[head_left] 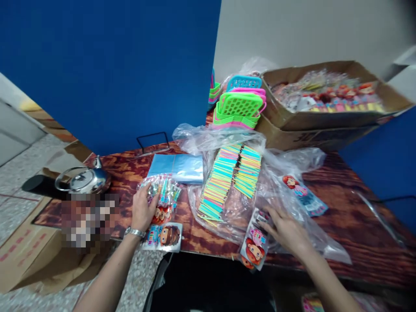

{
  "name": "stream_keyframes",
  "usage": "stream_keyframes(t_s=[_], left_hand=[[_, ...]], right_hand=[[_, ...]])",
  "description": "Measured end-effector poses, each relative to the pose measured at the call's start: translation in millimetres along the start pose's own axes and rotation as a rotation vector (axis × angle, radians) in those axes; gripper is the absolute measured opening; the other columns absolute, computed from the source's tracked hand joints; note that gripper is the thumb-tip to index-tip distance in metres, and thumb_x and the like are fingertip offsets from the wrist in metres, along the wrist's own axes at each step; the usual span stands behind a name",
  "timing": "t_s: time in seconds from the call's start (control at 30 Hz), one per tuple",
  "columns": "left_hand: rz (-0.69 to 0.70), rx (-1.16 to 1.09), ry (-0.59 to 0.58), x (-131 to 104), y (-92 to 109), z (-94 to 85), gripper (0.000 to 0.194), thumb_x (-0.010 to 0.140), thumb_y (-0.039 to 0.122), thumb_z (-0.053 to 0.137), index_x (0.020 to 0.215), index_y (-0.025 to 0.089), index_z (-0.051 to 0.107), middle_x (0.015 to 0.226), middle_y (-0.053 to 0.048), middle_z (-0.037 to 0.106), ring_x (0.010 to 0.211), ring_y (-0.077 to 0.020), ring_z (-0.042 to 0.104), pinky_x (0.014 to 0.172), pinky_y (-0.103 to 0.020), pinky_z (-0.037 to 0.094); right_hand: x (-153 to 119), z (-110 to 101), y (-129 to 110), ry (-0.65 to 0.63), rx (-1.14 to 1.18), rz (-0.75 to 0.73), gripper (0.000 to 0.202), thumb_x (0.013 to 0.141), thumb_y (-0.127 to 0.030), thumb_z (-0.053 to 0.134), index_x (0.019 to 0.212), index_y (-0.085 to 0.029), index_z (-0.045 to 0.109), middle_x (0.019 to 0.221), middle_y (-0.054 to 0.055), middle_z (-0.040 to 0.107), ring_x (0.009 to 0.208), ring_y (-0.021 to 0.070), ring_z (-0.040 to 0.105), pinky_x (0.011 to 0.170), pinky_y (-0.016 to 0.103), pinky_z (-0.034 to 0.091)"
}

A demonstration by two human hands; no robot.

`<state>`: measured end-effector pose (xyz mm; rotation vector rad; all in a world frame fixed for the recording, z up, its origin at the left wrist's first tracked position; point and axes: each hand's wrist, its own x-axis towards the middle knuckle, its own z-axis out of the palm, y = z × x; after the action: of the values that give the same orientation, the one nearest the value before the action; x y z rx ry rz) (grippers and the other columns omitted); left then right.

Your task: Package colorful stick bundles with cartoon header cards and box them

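Note:
My left hand (142, 211), a metal watch on its wrist, has thumb and fingers closed at the edge of clear plastic packets (169, 190) with small coloured pieces inside. Below them lies a printed cartoon packet (165, 236) near the table's front edge. My right hand (284, 226) grips the top of a stack of cartoon packets (255, 247), tilted over the front edge. Between my hands, two rows of thin coloured sticks (219, 182) rest on a clear plastic bag (235, 214). A single cartoon packet (303, 195) lies to the right.
Behind the sticks stand stacked plastic baskets (242, 104). At the back right, a cardboard box (325, 119) holds many cartoon packets. A blue plastic sheet stack (177, 168), a black wire stand (152, 143) and a metal kettle (86, 180) are on the left.

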<state>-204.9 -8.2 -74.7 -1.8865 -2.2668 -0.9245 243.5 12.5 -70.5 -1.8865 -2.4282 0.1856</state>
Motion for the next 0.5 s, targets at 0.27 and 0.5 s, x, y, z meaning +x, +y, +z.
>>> stream_keyframes(t_s=[0.27, 0.5], left_hand=[[0.079, 0.049, 0.019, 6.6, 9.6, 13.1, 0.036, 0.088, 0.026, 0.041, 0.12, 0.013, 0.051, 0.118, -0.017, 0.054, 0.111, -0.0278, 0.048, 0.095, -0.045, 0.039], [0.15, 0.109, 0.063, -6.4, 23.2, 10.0, 0.031, 0.088, 0.024, 0.043, 0.114, 0.015, 0.057, 0.115, -0.016, 0.056, 0.111, -0.0292, 0.046, 0.094, -0.047, 0.038]], right_hand=[[1.6, 12.7, 10.1, -0.048, 0.037, 0.032, 0.048, 0.078, -0.055, 0.045, 0.112, -0.024, 0.055, 0.109, 0.01, 0.064, 0.09, 0.0271, 0.065, 0.073, 0.038, 0.051], [4.0, 15.5, 15.0, -0.014, 0.145, -0.005, 0.043, 0.077, -0.052, 0.046, 0.106, -0.024, 0.058, 0.101, 0.008, 0.067, 0.089, 0.0255, 0.065, 0.076, 0.037, 0.051]])
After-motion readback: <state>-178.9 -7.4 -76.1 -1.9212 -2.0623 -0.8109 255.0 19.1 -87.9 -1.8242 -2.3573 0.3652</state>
